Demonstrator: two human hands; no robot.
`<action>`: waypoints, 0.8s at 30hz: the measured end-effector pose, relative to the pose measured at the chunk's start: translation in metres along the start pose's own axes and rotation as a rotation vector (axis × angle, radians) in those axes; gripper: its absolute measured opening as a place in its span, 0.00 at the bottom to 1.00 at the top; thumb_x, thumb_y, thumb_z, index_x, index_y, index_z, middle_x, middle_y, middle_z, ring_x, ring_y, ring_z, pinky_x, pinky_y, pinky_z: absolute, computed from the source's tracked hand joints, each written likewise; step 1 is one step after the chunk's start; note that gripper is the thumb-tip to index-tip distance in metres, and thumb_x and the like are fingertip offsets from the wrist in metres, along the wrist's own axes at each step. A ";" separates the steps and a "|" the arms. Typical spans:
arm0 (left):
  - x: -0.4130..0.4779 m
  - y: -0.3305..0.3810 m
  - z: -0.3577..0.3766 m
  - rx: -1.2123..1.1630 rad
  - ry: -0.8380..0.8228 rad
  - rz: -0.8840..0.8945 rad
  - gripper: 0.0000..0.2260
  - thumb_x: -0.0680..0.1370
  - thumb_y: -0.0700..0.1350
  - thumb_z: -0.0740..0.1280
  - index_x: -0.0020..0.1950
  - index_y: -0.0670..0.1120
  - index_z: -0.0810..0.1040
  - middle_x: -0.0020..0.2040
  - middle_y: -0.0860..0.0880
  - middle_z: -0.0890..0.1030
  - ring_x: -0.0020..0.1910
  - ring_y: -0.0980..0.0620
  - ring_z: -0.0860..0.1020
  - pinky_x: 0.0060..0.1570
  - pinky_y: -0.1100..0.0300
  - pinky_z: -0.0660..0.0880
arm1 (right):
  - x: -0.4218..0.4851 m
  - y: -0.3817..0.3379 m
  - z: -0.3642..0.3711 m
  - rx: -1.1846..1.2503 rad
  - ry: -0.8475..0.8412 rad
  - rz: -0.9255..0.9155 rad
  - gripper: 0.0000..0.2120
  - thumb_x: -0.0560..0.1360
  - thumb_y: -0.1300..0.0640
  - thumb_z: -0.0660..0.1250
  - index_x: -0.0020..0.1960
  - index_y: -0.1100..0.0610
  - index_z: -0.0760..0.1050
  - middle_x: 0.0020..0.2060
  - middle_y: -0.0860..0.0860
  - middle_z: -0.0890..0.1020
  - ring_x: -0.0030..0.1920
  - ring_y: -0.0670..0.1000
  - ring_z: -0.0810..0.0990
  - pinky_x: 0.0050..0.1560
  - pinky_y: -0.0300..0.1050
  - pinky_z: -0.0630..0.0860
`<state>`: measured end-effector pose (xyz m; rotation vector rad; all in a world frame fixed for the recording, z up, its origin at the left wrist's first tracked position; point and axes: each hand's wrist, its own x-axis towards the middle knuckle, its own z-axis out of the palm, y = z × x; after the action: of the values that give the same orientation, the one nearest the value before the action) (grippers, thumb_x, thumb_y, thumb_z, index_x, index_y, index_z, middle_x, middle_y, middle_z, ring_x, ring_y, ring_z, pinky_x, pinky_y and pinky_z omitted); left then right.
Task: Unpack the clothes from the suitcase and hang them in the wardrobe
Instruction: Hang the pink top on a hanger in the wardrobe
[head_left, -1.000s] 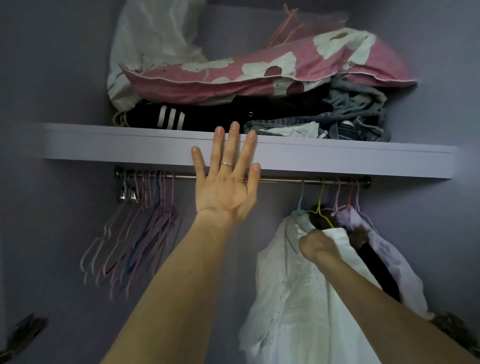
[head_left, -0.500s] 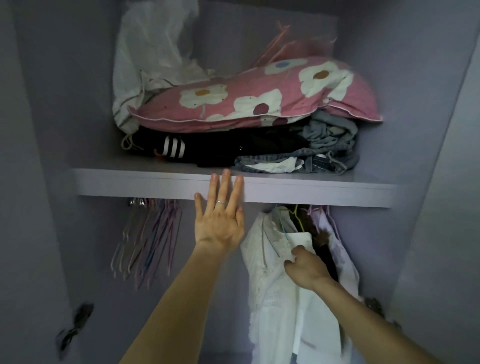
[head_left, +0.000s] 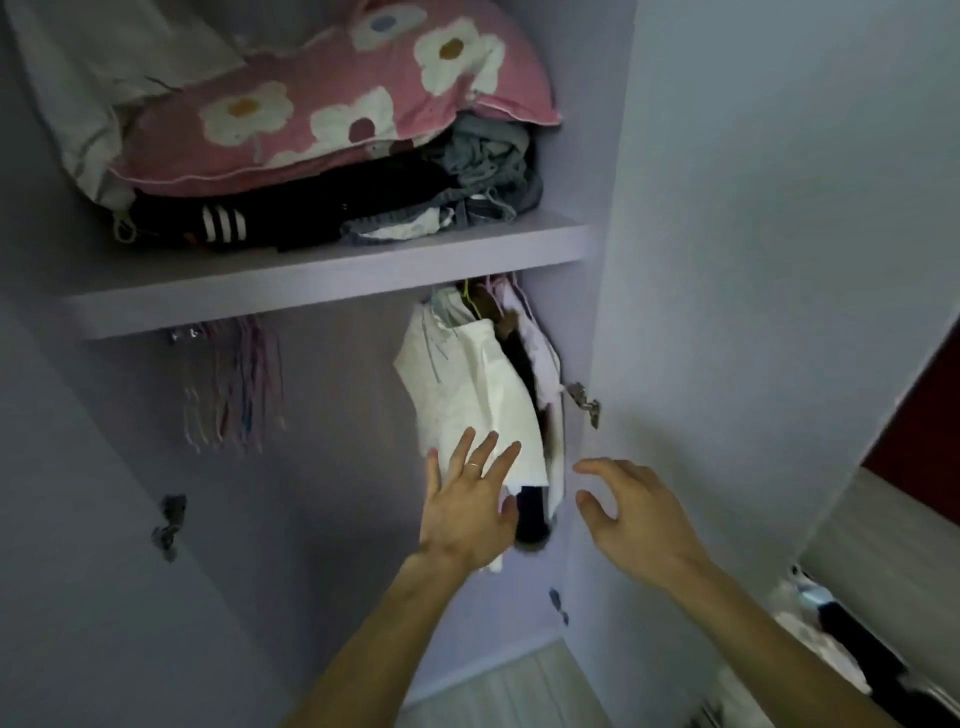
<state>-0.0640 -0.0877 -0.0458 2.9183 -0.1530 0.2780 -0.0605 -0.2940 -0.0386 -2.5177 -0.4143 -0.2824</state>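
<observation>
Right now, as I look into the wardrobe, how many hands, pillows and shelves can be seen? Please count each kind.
Hands: 2, the left hand and the right hand
Pink floral pillow: 1
Shelf: 1
Total: 4

Dim light, lilac wardrobe (head_left: 337, 441), its door (head_left: 727, 260) open on a metal hinge (head_left: 584, 397), pale plank floor (head_left: 509, 691) below

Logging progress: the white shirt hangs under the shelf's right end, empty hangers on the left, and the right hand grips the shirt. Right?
No: the head view shows the right hand open, gripping nothing, apart from the white shirt. The shirt and empty hangers hang as stated.
</observation>
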 end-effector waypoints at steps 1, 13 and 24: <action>-0.011 0.017 0.012 -0.032 -0.019 0.038 0.27 0.82 0.52 0.57 0.80 0.59 0.52 0.81 0.55 0.51 0.80 0.52 0.42 0.74 0.44 0.34 | -0.032 0.015 -0.002 0.001 0.015 0.028 0.14 0.79 0.53 0.65 0.64 0.48 0.75 0.60 0.47 0.79 0.61 0.52 0.74 0.58 0.41 0.71; -0.086 0.196 0.166 -0.342 -0.354 0.421 0.21 0.82 0.49 0.60 0.75 0.54 0.67 0.71 0.55 0.72 0.70 0.54 0.70 0.68 0.60 0.67 | -0.260 0.194 -0.025 -0.030 0.003 0.636 0.14 0.78 0.51 0.64 0.62 0.47 0.77 0.59 0.45 0.80 0.63 0.51 0.74 0.63 0.44 0.70; -0.051 0.417 0.283 -0.223 -0.623 0.591 0.21 0.81 0.49 0.60 0.75 0.53 0.68 0.71 0.52 0.72 0.68 0.51 0.71 0.64 0.56 0.69 | -0.357 0.402 -0.103 0.009 -0.086 1.054 0.18 0.81 0.48 0.61 0.70 0.48 0.70 0.66 0.49 0.75 0.67 0.55 0.70 0.63 0.47 0.70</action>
<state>-0.1148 -0.5492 -0.2468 2.5633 -1.0603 -0.5413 -0.2628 -0.7531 -0.2578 -2.3764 0.8704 0.2413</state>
